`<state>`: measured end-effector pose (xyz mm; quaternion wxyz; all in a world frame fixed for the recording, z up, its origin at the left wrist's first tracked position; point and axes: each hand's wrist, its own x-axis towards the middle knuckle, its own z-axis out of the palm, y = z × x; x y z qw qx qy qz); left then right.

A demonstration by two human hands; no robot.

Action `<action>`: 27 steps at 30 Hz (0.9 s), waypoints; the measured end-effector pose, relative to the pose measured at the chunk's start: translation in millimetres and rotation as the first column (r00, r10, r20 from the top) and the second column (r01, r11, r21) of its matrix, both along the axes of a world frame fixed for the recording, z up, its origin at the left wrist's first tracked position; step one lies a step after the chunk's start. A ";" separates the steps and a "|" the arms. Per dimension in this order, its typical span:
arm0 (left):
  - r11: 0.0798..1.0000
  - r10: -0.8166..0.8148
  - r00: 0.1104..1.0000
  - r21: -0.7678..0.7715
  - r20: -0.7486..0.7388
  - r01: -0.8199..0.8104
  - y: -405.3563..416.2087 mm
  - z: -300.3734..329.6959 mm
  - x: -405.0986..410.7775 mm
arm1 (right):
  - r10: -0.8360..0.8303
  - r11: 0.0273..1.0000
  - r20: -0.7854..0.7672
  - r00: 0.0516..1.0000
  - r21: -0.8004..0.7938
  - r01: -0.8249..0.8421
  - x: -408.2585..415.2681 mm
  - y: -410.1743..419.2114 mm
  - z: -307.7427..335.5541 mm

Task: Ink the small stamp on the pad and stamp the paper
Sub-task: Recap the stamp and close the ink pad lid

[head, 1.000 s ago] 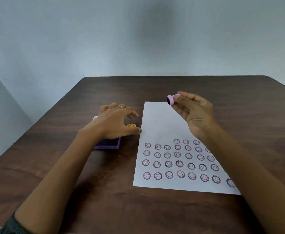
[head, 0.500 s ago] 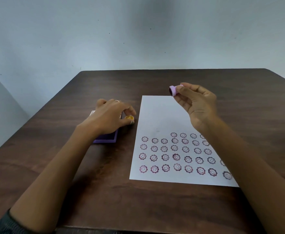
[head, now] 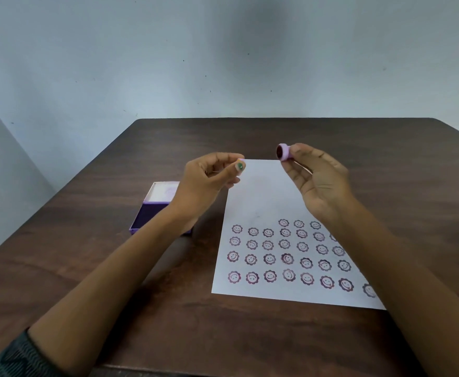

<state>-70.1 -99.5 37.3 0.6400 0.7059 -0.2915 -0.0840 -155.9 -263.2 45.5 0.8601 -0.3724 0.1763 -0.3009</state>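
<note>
My right hand [head: 318,180] pinches a small purple stamp [head: 284,152] above the top of the white paper [head: 261,197], its dark inked face turned left. My left hand [head: 206,180] is raised beside it and pinches a small round yellow piece [head: 240,165] with a green spot, likely the stamp's cap. The two pieces are apart, a short gap between them. The paper lies flat on the table and carries several rows of purple smiley flower prints on its lower half. The purple ink pad [head: 152,210] sits open to the left of the paper, partly hidden by my left wrist.
The dark wooden table [head: 359,137] runs to a pale wall at the back. Its near edge is at the bottom of the view. The upper half of the paper is blank.
My left hand picked the yellow piece up off the table next to the ink pad and raised it toward the stamp. My right hand kept the stamp aloft.
</note>
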 end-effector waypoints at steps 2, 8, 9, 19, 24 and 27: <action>0.999 -0.005 0.994 -0.053 -0.105 0.000 -0.7 -0.7 -3.0 | 0.051 0.998 -0.007 0.999 -0.034 -0.052 0.4 6.9 -0.8; 0.990 -0.083 0.961 -0.135 -0.264 0.048 -1.8 -0.1 -10.0 | 0.166 0.967 -0.047 0.985 -0.188 -0.172 -1.8 22.3 -1.8; 0.987 -0.100 0.957 -0.148 -0.274 0.061 -1.8 -0.2 -11.1 | 0.179 0.959 -0.056 0.982 -0.213 -0.187 -1.9 24.5 -2.3; 0.985 -0.084 0.963 -0.166 -0.256 0.042 -2.8 -1.9 -13.7 | 0.184 0.909 -0.102 0.978 -0.361 -0.209 -1.5 28.9 -4.5; 0.982 -0.068 0.967 -0.187 -0.245 0.022 -3.4 -4.2 -14.1 | 0.135 0.886 -0.115 0.984 -0.431 -0.172 -2.5 32.5 -4.7; 0.979 -0.070 0.967 -0.203 -0.243 0.019 -3.7 -6.4 -14.1 | 0.119 0.877 -0.120 0.986 -0.452 -0.161 -2.8 33.2 -4.7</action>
